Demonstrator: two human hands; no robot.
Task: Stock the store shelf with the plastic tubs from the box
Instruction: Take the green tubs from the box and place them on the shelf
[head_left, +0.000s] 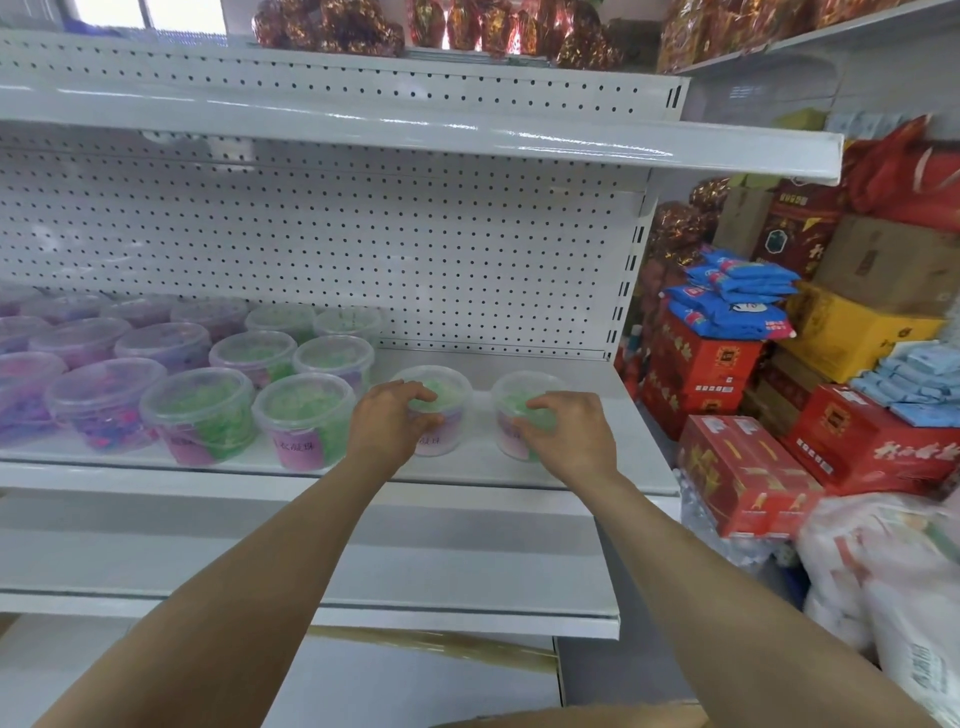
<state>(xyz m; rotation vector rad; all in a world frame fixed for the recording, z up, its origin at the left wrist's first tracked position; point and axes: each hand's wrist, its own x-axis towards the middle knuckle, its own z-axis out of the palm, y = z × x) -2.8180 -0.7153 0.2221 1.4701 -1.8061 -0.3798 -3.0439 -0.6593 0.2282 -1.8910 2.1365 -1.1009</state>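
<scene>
I noted two round clear plastic tubs, green-filled, on the white metal shelf (467, 467): left hand (387, 418) gripped the left tub (447, 389), right hand (563, 434) the right tub (511, 397)

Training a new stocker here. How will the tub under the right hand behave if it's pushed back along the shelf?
The tub is squat with a flat base, so it would probably slide rather than tip. The shelf looks smooth and glossy, so little drag seems likely. Its clear plastic wall looks thin, so it may flex if the right hand squeezes.
</scene>
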